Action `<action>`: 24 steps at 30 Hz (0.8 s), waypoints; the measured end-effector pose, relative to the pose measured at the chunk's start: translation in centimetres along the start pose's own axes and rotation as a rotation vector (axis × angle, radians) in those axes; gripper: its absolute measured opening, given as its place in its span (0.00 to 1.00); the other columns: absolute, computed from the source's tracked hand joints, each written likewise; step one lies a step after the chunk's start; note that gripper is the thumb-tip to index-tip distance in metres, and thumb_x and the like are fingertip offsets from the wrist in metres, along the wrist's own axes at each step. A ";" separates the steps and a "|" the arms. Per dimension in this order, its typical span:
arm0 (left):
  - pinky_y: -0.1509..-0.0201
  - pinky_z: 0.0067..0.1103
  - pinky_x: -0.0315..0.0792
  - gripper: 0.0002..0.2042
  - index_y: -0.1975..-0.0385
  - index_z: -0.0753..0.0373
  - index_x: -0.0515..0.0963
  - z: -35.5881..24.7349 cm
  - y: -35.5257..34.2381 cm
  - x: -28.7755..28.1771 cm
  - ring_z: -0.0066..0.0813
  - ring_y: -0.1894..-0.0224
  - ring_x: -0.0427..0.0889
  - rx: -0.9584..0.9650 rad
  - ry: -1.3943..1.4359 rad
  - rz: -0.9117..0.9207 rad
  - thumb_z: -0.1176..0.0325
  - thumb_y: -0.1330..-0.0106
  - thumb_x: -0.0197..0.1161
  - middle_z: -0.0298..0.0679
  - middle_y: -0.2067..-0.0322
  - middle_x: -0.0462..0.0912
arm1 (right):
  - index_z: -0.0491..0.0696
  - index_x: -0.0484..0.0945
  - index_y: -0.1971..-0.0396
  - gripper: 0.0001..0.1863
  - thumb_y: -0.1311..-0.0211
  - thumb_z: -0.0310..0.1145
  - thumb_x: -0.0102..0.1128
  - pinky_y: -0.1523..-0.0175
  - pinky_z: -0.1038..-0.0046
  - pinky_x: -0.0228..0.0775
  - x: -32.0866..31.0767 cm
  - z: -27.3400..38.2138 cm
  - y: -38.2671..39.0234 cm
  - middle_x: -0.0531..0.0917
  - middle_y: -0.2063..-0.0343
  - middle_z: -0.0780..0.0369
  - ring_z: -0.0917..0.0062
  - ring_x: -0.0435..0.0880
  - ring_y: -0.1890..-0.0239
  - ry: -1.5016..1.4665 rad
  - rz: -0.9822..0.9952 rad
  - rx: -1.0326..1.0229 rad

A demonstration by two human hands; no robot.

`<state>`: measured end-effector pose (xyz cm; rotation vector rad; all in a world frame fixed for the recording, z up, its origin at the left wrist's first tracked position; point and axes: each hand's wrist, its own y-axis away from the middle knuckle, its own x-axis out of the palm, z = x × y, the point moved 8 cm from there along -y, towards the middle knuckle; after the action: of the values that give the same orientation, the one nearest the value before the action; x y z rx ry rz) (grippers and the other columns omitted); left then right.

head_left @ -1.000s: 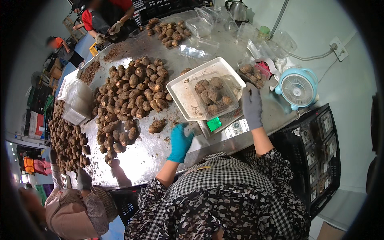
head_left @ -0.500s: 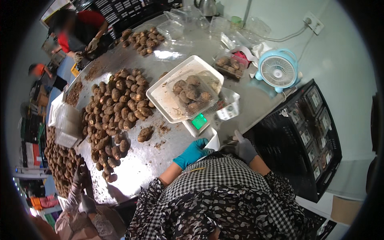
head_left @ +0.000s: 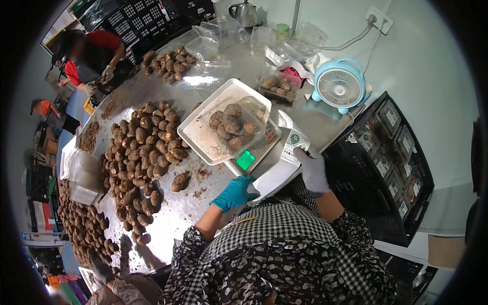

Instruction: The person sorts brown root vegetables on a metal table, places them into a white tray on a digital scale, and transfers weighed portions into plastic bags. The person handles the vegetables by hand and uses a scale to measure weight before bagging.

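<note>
My left hand (head_left: 236,192) in a teal glove is closed on the lower end of a white label strip (head_left: 270,179) at the bench's front edge. My right hand (head_left: 312,170) in a grey glove grips the strip's printed upper part. Just behind it is a scale (head_left: 231,168) with a green display, bearing a white tray (head_left: 195,137). On that tray sits an open clear plastic box (head_left: 248,114) of brown tubers (head_left: 229,124). A large pile of tubers (head_left: 137,157) lies to the left.
A blue fan (head_left: 339,86), filled box (head_left: 278,84) and kettle (head_left: 244,15) stand behind. A black crate (head_left: 356,198) of packs is right. Stacked clear boxes (head_left: 84,180) are left. A co-worker (head_left: 89,61) works across the bench, another (head_left: 122,292) at lower left.
My right hand has left the tray's right side and now grips the label strip, which is lifted and stretched diagonally. My left hand holds its near end. The view has shifted.
</note>
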<state>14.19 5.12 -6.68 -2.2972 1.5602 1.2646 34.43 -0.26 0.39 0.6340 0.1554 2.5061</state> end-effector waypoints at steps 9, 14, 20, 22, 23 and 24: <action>0.42 0.20 0.65 0.26 0.42 0.65 0.67 -9.7 -3.2 -6.8 0.23 0.48 0.72 0.129 1.267 0.061 0.57 0.36 0.60 0.38 0.49 0.75 | 0.42 0.77 0.58 0.13 0.43 0.29 0.61 0.59 0.75 0.71 4.2 4.5 2.9 0.82 0.65 0.57 0.77 0.81 0.64 0.867 0.355 -0.185; 0.58 0.15 0.69 0.14 0.56 0.65 0.77 -10.3 -4.1 -8.0 0.17 0.63 0.75 0.078 1.712 -0.086 0.62 0.34 0.59 0.33 0.63 0.81 | 0.42 0.76 0.68 0.13 0.48 0.34 0.68 0.66 0.72 0.71 3.2 6.9 2.7 0.80 0.75 0.57 0.70 0.80 0.74 1.036 0.175 -0.297; 0.58 0.18 0.70 0.11 0.55 0.66 0.76 -8.2 -3.6 -5.4 0.20 0.64 0.75 0.042 1.625 -0.212 0.68 0.33 0.56 0.34 0.61 0.80 | 0.49 0.77 0.66 0.12 0.50 0.36 0.65 0.53 0.64 0.65 8.1 10.5 5.5 0.75 0.64 0.63 0.65 0.72 0.58 1.340 0.152 -0.972; 0.53 0.21 0.72 0.12 0.53 0.67 0.75 -9.3 -2.8 -6.1 0.22 0.58 0.77 0.115 1.605 -0.271 0.72 0.33 0.55 0.37 0.58 0.80 | 0.50 0.78 0.66 0.11 0.50 0.35 0.63 0.51 0.64 0.64 8.5 9.6 5.1 0.74 0.64 0.64 0.65 0.72 0.57 1.385 0.240 -0.953; 0.52 0.22 0.72 0.12 0.52 0.66 0.74 -9.3 -2.6 -5.7 0.23 0.58 0.77 0.052 1.689 -0.219 0.71 0.34 0.56 0.37 0.57 0.80 | 0.50 0.78 0.67 0.10 0.50 0.35 0.63 0.51 0.64 0.64 8.4 9.3 5.1 0.74 0.64 0.64 0.66 0.71 0.57 1.393 0.261 -0.962; 0.53 0.21 0.72 0.12 0.53 0.66 0.74 -9.6 -2.4 -5.6 0.23 0.58 0.77 0.029 1.760 -0.189 0.70 0.34 0.55 0.37 0.58 0.80 | 0.50 0.78 0.67 0.09 0.50 0.34 0.62 0.51 0.64 0.63 8.5 8.9 5.2 0.74 0.64 0.64 0.66 0.71 0.57 1.396 0.287 -0.970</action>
<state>20.92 5.66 2.50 -3.3508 1.2077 -1.3084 29.86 -0.32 12.90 -1.5396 -0.6488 2.3603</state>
